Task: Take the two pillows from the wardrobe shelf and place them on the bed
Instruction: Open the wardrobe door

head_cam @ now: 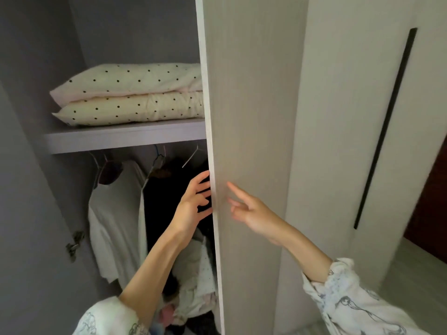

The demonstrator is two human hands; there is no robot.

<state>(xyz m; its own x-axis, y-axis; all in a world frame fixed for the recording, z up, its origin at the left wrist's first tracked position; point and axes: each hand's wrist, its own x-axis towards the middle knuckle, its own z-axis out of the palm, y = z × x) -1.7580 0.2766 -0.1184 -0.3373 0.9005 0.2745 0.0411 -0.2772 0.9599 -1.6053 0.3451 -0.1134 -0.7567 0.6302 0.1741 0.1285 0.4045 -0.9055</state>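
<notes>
Reaching up comes next, I think: two pillows lie stacked on the shelf, long side across, at eleven o'clock from my nearer left hand. Both hands are spread and empty; the right hand looks blurry, maybe touching the door.

- Upper pillow, at about ten o'clock: cream-white with small black dots and a pale pink edge.
- Lower pillow, just under it: warmer cream-yellow, same black dots.
- Shelf: pale lilac-grey.
- Wardrobe door, at centre: light beige-grey with faint vertical grain.
- Handle strip, at three o'clock: black.
- Hanging shirt, at eight o'clock: white; the garment beside it: black.
- Sleeves, at five and seven o'clock: white with grey-blue line drawings.
</notes>
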